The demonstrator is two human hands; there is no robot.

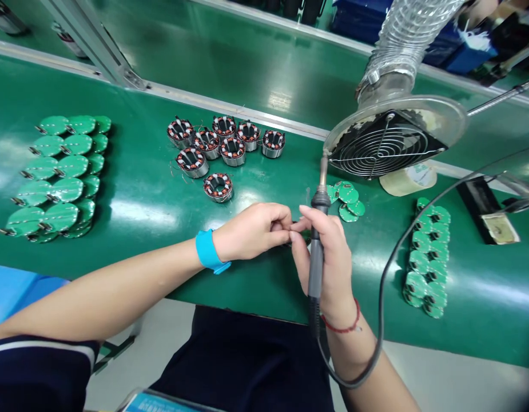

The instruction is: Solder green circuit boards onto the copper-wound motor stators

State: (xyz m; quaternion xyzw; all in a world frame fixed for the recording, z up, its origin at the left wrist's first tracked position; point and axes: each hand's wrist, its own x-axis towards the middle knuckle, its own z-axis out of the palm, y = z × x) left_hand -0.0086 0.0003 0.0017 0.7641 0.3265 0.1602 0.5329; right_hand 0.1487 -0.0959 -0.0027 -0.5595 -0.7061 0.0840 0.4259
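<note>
Pinched a small dark part (299, 233) between the fingertips of both hands, just above the near edge of the green bench (161, 200), right of centre; too hidden by fingers to tell what it was. Kept the left hand (251, 232) in a narrow grip, thumb and forefinger closed on that part. Had the right hand (333, 263) doing double duty: fingertips on the same part, palm and lower fingers wrapped around the soldering iron (315, 257), tip pointing up and away toward the fan guard. Looked risky for that reason: with the grip split between two things, could have let the iron roll in the palm and swing its hot end toward the left knuckles. Could equally have dropped the part off the near edge, given how close to the lip it sat. Trailed the iron's cable (382, 297) in a loop past the right wrist and off the bench; might have snagged and tugged the iron sideways. Stood close to the small pile of green boards (347, 200) just beyond the iron, easily scorched or scattered. Lay well apart: one wound stator (218, 187) to the far left, a cluster of stators (230, 143) behind it, rows of round boards (58, 177) at far left, another row (427, 263) at right, and the extractor fan (388, 143) overhead.
</note>
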